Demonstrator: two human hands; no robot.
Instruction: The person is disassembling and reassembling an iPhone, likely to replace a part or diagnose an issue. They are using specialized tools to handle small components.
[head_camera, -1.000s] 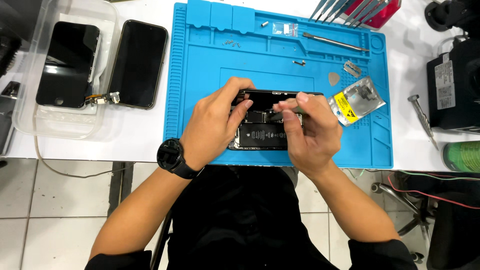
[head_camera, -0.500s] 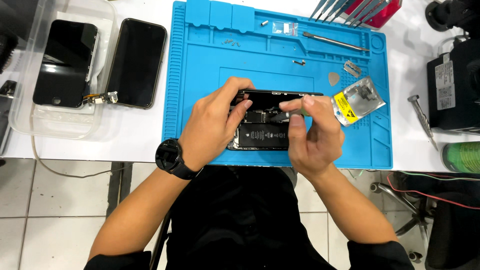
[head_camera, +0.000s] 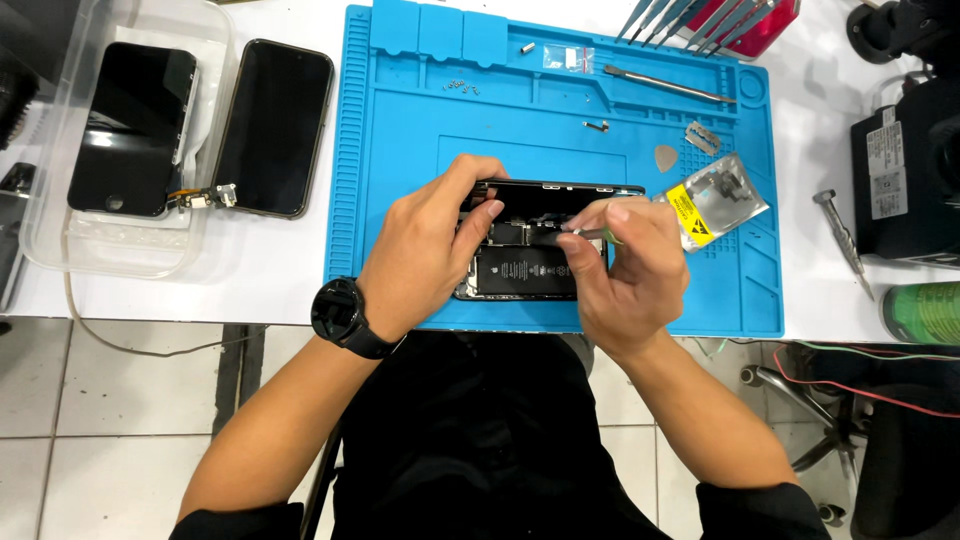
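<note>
Working left to right, with the blue mat (head_camera: 400, 150) as landmark. Left of the mat: a clear plastic tray (head_camera: 40, 240) holding a dark phone screen (head_camera: 130, 130); just beside it, between tray and mat, a second dark phone (head_camera: 272, 128) lies face up with a small loose part at its lower corner.

On the mat, near its front edge and roughly centred, lies the opened phone (head_camera: 520, 265). Its back is exposed: black battery block with white print, small boards and connectors above it, thin dark frame along the far edge.

Left hand (head_camera: 425, 255), watch (head_camera: 342, 313) on the wrist, is closed around the phone's left side, thumb lying on the internals, fingers curled over the far edge. It holds the phone steady.

Right hand (head_camera: 635, 275) pinches a thin tool (head_camera: 580, 236), tip pointing left at the upper area of the internals. Change from half a second ago: the fingers have shifted from a flatter pose over the phone into a tighter pinch, with the tool tip now visible. Judgement: fine work on a connector or screw is under way; which one cannot be told.

Right of the hands, on the mat: a silvery bag with yellow label (head_camera: 715, 200), a pick, loose screws, a metal spudger (head_camera: 668, 85). Beyond the mat's right edge: a screwdriver (head_camera: 845, 240).
</note>
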